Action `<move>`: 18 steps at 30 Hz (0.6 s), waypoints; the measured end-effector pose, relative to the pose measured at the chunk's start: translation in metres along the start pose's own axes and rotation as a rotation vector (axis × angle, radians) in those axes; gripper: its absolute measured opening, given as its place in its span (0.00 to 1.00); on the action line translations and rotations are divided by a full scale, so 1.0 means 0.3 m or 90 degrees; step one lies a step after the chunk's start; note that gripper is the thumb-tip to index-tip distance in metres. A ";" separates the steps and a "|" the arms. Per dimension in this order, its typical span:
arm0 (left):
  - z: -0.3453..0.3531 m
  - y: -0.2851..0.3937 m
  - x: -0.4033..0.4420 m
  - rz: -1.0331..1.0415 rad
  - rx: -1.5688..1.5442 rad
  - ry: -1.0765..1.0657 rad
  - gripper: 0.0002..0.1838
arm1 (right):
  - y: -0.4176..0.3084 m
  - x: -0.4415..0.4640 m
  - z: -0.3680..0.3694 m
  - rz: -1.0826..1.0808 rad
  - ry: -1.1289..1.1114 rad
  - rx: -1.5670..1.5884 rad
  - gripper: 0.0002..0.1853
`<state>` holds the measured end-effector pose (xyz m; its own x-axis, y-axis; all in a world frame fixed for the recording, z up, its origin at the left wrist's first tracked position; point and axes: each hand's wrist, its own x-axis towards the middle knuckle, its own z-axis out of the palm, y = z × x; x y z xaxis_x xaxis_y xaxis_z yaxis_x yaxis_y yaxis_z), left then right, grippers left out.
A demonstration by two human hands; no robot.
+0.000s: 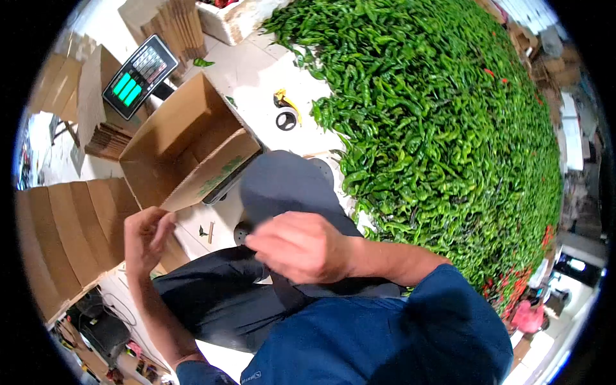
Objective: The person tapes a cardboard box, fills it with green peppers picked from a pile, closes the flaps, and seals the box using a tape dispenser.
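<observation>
My left hand (146, 239) is at the near corner of an open cardboard box (179, 151), its fingers loosely curled and apart from the thumb. Nothing shows in it, and I cannot tell whether it touches the box. Over my lap, my right hand (305, 247) is closed, fingers pressed together and slightly blurred. Whatever it may hold is hidden. The box sits tilted in view on a scale, whose display (140, 77) glows green beyond it. Inside, the box's bare cardboard walls and bottom flaps show.
A large heap of green peppers (436, 128) fills the right side, with some red ones (513, 285) at its edge. A yellow tape dispenser (287, 114) lies on the floor. Flattened cardboard (74, 237) stands at left, and a white foam box (231, 22) at the top.
</observation>
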<state>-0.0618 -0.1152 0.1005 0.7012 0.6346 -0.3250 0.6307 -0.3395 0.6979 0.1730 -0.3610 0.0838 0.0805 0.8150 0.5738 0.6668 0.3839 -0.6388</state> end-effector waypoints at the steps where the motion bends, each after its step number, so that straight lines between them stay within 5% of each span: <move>1: 0.040 0.042 0.008 0.007 0.015 -0.031 0.09 | -0.002 -0.038 -0.018 0.000 0.043 -0.014 0.15; 4: 0.136 0.145 0.049 0.051 0.134 -0.162 0.16 | 0.055 -0.192 -0.082 0.233 0.088 -0.056 0.17; 6: 0.208 0.119 0.092 0.141 0.183 -0.203 0.19 | 0.123 -0.275 -0.121 0.585 0.033 0.005 0.19; 8: 0.281 0.040 0.132 0.085 0.116 -0.250 0.21 | 0.309 -0.475 -0.090 0.707 -0.081 -0.012 0.26; 11: 0.393 -0.133 0.175 -0.004 0.001 -0.323 0.25 | 0.437 -0.715 -0.064 0.748 -0.280 -0.117 0.39; 14: 0.524 -0.082 0.184 -0.099 -0.055 -0.366 0.28 | 0.534 -0.825 -0.067 0.753 -0.246 -0.102 0.48; 18: 0.789 0.005 0.369 -0.071 -0.166 -0.440 0.33 | 0.761 -0.694 -0.177 0.859 -0.115 -0.227 0.57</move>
<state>0.0955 -0.2098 -0.0854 0.7412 0.0446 -0.6698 0.6711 -0.0678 0.7382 0.3479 -0.4662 -0.1542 0.7232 0.5171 -0.4577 0.3059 -0.8341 -0.4589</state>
